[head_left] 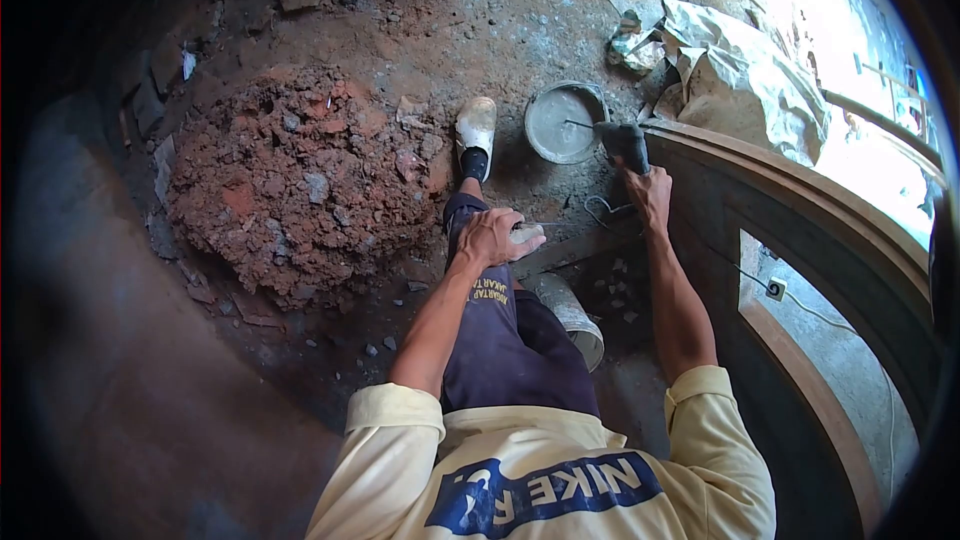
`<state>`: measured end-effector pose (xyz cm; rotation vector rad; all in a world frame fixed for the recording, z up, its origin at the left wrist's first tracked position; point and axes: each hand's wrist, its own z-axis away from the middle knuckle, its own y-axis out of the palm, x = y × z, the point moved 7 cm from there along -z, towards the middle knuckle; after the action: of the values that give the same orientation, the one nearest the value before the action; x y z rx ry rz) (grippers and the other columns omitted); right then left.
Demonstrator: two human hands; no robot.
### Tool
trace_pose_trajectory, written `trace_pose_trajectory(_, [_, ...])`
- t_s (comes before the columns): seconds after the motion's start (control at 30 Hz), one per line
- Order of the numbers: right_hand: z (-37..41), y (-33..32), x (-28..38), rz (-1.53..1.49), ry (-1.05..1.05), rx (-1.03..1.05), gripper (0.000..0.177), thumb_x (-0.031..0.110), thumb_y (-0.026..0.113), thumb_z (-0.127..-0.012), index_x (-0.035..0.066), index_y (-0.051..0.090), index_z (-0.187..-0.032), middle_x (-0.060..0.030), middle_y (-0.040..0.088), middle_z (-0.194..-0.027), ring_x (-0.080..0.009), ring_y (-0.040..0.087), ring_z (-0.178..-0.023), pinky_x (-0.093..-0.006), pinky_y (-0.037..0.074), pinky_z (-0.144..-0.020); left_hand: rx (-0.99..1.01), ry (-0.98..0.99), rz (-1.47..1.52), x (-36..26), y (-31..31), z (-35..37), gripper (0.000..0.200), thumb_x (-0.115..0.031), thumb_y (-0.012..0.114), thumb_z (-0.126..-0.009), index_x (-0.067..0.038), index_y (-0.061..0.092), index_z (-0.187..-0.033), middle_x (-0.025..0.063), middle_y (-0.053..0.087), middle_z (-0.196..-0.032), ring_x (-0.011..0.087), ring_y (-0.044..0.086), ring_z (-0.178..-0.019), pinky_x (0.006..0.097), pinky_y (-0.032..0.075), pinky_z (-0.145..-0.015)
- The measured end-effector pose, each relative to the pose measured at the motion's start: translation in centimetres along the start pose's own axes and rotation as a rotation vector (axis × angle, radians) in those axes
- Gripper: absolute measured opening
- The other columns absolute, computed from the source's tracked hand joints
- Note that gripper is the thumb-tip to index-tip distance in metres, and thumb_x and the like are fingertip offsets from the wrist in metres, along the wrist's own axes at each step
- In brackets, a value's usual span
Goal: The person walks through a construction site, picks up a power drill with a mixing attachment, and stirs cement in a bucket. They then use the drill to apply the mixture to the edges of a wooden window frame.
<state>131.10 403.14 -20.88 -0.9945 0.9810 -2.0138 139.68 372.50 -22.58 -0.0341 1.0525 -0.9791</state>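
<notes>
My right hand (650, 190) is closed around the grip of a dark power drill (627, 145). From the drill a thin rod (578, 123) reaches over a round bucket (533, 130), its end down in smooth grey wet mortar (570, 145). My left hand (495, 238) rests on my bent knee, fingers laid over the trouser leg, with pale grey at the fingertips. Just ahead of that knee, my shoe (477, 120) stands left of the bucket.
A large heap of reddish soil and rubble (300, 180) lies at left. Below my legs a second, whitish bucket (570, 320) lies tilted. A wooden frame (790, 180) runs along the right, where a cord with a plug connection (776, 288) hangs. Crumpled sheeting (745, 70) lies beyond.
</notes>
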Motion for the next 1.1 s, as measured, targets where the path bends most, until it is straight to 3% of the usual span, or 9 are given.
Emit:
trace_pose_trajectory(0.57, [-0.7, 1.3, -1.7, 0.069, -0.009, 0.022, 0.072, 0.063, 0.071, -0.081, -0.008, 0.070, -0.085, -0.0307, 0.066, -0.077, -0.0465, 0.068, -0.082, -0.0496, 0.052, -0.070, 0.010, -0.023, -0.016, 0.0, 0.3, 0.0, 0.070, -0.066, 0.071, -0.077, -0.006, 0.073, -0.113, 0.0177, 0.072, -0.115, 0.0364, 0.069, -0.106, 0.0438, 0.053, -0.096])
trace_pose_trajectory(0.63, [-0.6, 1.0, -1.2, 0.090, -0.090, -0.054, 0.071, 0.062, 0.071, -0.081, -0.008, 0.068, -0.078, -0.0244, 0.064, -0.064, -0.0388, 0.069, -0.065, -0.0471, 0.050, -0.063, 0.037, -0.034, -0.002, -0.1, 0.3, 0.1, 0.071, -0.067, 0.070, -0.077, -0.006, 0.073, -0.114, 0.0180, 0.071, -0.116, 0.0365, 0.069, -0.107, 0.0441, 0.053, -0.097])
trace_pose_trajectory(0.67, [-0.6, 0.8, -0.9, 0.091, -0.090, -0.053, 0.071, 0.062, 0.071, -0.081, -0.008, 0.068, -0.078, -0.0244, 0.064, -0.064, -0.0388, 0.069, -0.065, -0.0471, 0.050, -0.063, 0.032, -0.034, -0.008, -0.1, 0.3, 0.0, 0.071, -0.067, 0.070, -0.078, -0.006, 0.073, -0.114, 0.0183, 0.071, -0.116, 0.0367, 0.068, -0.107, 0.0442, 0.053, -0.097])
trace_pose_trajectory(0.73, [-0.7, 1.0, -1.1, 0.083, -0.006, 0.055, 0.071, 0.064, 0.072, -0.080, -0.007, 0.071, -0.083, -0.0305, 0.066, -0.079, -0.0467, 0.067, -0.082, -0.0498, 0.053, -0.071, 0.026, -0.034, -0.013, -0.2, 0.3, 0.1, 0.072, -0.068, 0.070, -0.078, -0.006, 0.073, -0.114, 0.0185, 0.071, -0.117, 0.0369, 0.068, -0.108, 0.0444, 0.053, -0.097])
trace_pose_trajectory(1.1, [-0.7, 0.1, -1.4, 0.072, 0.014, 0.049, 0.073, 0.064, 0.071, -0.080, -0.009, 0.070, -0.085, -0.0315, 0.065, -0.078, -0.0461, 0.068, -0.082, -0.0501, 0.053, -0.071, 0.030, -0.045, -0.017, 0.0, 0.4, 0.0, 0.076, -0.070, 0.068, -0.077, -0.005, 0.072, -0.116, 0.0186, 0.070, -0.119, 0.0370, 0.067, -0.110, 0.0442, 0.052, -0.099])
